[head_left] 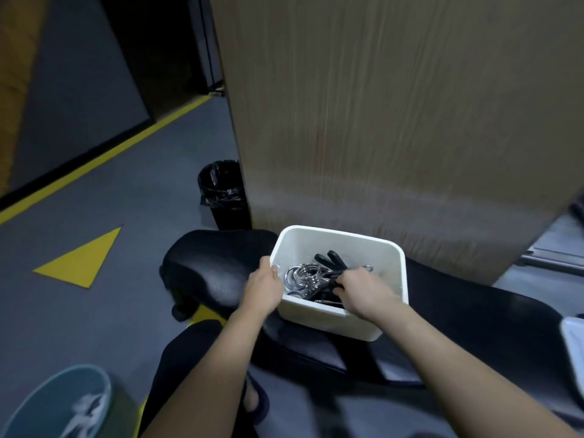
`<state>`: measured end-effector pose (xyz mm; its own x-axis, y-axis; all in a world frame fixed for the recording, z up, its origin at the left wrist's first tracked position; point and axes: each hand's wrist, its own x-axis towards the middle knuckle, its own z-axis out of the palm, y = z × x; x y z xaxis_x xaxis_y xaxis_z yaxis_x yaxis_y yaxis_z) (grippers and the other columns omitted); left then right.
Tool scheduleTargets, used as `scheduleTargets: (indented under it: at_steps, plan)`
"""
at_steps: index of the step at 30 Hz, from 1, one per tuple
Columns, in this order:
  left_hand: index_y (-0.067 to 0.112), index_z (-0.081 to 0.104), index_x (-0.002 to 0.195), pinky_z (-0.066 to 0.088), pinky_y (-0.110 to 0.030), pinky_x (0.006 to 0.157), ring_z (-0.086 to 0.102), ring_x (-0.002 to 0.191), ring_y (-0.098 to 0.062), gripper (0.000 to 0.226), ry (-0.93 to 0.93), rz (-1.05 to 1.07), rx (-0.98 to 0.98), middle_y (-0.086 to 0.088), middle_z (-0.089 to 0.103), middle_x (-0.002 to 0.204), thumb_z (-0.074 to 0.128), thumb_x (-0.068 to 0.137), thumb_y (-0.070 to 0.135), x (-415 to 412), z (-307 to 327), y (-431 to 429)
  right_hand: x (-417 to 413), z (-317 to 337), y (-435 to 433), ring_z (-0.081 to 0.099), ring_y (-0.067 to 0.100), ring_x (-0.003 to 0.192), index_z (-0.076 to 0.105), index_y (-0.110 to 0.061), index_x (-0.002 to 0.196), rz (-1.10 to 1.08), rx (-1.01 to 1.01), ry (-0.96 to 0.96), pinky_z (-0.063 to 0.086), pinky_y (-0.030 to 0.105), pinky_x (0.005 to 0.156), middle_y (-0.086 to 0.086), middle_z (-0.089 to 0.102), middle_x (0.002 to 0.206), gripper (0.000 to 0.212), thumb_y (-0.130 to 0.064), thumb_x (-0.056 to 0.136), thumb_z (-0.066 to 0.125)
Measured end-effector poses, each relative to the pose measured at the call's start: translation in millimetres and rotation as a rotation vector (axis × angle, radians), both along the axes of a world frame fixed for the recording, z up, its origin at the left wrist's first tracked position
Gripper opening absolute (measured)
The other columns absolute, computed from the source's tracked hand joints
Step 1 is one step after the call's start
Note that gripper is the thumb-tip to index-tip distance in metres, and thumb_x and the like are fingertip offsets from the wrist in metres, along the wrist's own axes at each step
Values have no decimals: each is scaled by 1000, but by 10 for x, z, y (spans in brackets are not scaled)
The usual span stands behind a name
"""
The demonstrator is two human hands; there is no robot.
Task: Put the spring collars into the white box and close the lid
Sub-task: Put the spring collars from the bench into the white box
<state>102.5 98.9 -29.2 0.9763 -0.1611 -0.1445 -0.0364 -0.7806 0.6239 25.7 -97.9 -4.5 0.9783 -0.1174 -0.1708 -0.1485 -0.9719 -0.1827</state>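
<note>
Here you stand over a black padded weight bench on a grey floor marked with a yellow line and a yellow triangle. A tall wood-grain panel rises just behind the bench, and a black bin with a liner bag sits at its left corner. A teal bucket shows at the lower left. The white box rests on the bench pad, open, no lid on it. Inside lies a tangle of spring collars, chrome coils with black handles pointing up and back. Your left hand wraps its grip over the box's left rim, fingers curled on the edge. Your right hand reaches inside the box, its grip closed around a black handle of one collar. A pale tray edge peeks in at the far right.
</note>
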Motion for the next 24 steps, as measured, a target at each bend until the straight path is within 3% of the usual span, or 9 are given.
scheduleTargets:
  at_steps: [6,9,12,16,18,21,23,24]
  plan:
    - [14,40,116,45,-44,84,56,105,-41,21,-2,-22,45,-19,61,120,30,104,28,25,13,5,201,41,139,66,36,92,74,-10,91,38,110,96,41,31,67,18,71,95,26,-35,89,66]
    - [16,39,114,46,-45,83,57,103,-40,20,1,-23,51,-17,61,118,29,104,29,31,-6,9,172,26,96,61,24,74,77,-21,89,110,154,128,43,28,65,7,71,78,19,-37,84,68]
    - [17,39,112,47,-48,85,57,103,-38,18,4,-25,51,-15,61,118,29,104,30,34,5,-1,178,12,97,61,18,73,78,-35,103,130,194,158,48,27,69,4,73,80,22,-34,84,68]
    - [16,39,112,47,-46,86,57,104,-39,18,32,-26,30,-17,61,119,30,104,29,17,55,17,185,44,127,48,16,70,78,-33,104,132,189,194,40,23,65,4,62,70,22,-30,84,69]
    - [17,40,115,46,-45,87,56,106,-38,21,49,-34,12,-17,60,120,30,104,31,-5,82,34,125,69,99,56,18,73,79,-32,101,71,243,184,45,24,69,5,69,78,19,-37,85,70]
    - [17,43,135,44,-40,91,54,115,-33,36,-14,-50,-38,-12,59,129,34,104,33,-38,89,39,-73,108,-62,67,29,89,75,-25,97,-106,118,-36,51,35,71,6,71,94,33,-52,93,56]
    - [18,47,137,44,-35,87,57,113,-30,38,-63,-19,-105,-8,62,127,44,101,32,-17,98,16,-250,112,-254,63,34,94,70,-22,113,-266,-25,-369,53,40,72,8,66,103,31,-44,94,58]
    - [19,53,132,43,-34,83,59,106,-28,34,-39,34,-167,-7,65,122,48,100,32,3,118,-14,-341,77,-375,60,37,100,63,-18,127,-370,-61,-423,52,44,79,12,62,113,41,-41,92,61]
